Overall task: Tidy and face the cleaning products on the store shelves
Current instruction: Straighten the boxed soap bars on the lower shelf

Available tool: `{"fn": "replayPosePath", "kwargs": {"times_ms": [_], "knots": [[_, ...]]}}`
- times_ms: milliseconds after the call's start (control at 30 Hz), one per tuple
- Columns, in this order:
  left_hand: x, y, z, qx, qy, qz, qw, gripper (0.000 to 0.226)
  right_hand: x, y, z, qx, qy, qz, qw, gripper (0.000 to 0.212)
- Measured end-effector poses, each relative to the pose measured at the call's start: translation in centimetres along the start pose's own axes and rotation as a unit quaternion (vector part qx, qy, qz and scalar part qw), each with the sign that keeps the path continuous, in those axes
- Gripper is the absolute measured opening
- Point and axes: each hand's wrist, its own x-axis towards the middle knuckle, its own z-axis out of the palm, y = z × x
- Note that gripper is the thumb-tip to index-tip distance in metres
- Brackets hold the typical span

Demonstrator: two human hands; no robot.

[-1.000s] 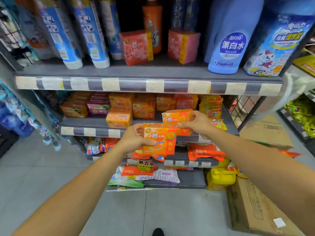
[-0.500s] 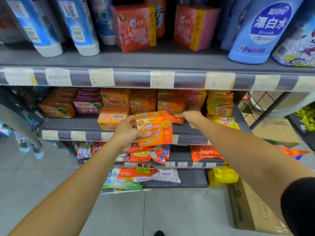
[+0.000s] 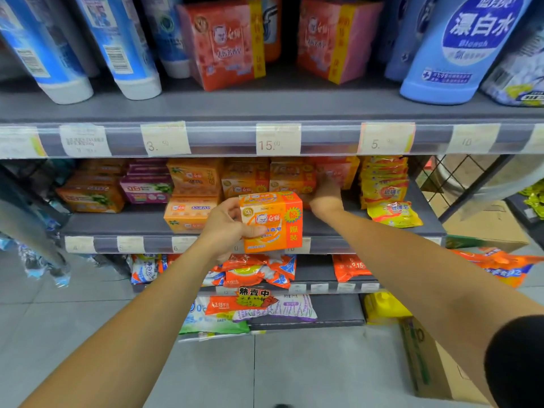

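My left hand (image 3: 226, 228) is shut on an orange soap box (image 3: 272, 222), held upright with its printed face toward me, just in front of the middle shelf's edge (image 3: 382, 231). My right hand (image 3: 326, 195) reaches deep into that shelf and lies against the stacked orange and pink soap boxes (image 3: 291, 181); its fingers are blurred, so its grip is unclear. More orange soap boxes (image 3: 191, 201) and a purple one (image 3: 145, 191) stand to the left in the same row.
Yellow packets (image 3: 385, 184) pile up at the shelf's right end. The top shelf holds blue bottles (image 3: 450, 48), blue tubes (image 3: 117, 45) and red boxes (image 3: 226, 42). Detergent pouches (image 3: 256, 269) fill the lower shelves. A cardboard box (image 3: 426, 363) sits on the floor, right.
My right hand carried its orange box into the middle shelf and now lies far inside among the stacks. My left hand lifted its box up to shelf height. The view has moved closer.
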Motion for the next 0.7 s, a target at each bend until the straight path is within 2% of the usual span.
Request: {"fn": "replayPosePath", "kwargs": {"times_ms": [67, 100, 167, 267, 400, 467, 567, 700], "knots": [[0.6, -0.1, 0.5, 0.002, -0.001, -0.001, 1.000, 0.070, -0.4, 0.6, -0.9, -0.087, -0.021, -0.001, 0.996, 0.032], [1.0, -0.2, 0.7, 0.004, 0.000, -0.001, 1.000, 0.070, -1.0, 1.0, -1.3, -0.094, -0.017, 0.001, 0.995, 0.025], [1.9, -0.2, 1.4, 0.015, 0.008, 0.001, 1.000, 0.067, -2.0, 2.2, -1.8, -0.012, -0.017, 0.017, 1.000, 0.018], [3.3, -0.4, 2.9, 0.013, 0.026, 0.012, 0.999, 0.060, -4.4, 3.8, -2.4, 0.196, -0.057, 0.063, 0.977, 0.031], [4.5, -1.8, 5.0, 0.021, 0.034, 0.049, 0.998, 0.057, -7.7, 3.4, -2.5, 0.256, -0.160, -0.001, 0.953, 0.060], [4.9, -2.6, 5.8, 0.035, 0.043, 0.062, 0.997, 0.054, -8.3, 3.3, -2.5, 0.256, -0.176, -0.023, 0.950, 0.058], [5.4, -3.5, 6.2, 0.068, 0.061, 0.073, 0.993, 0.053, -8.3, 3.4, -2.3, 0.160, -0.132, -0.060, 0.976, 0.050], [5.7, -4.1, 6.0, 0.079, 0.088, 0.080, 0.990, 0.035, -8.0, 3.5, -1.6, 0.098, -0.128, -0.055, 0.985, 0.057]]}}
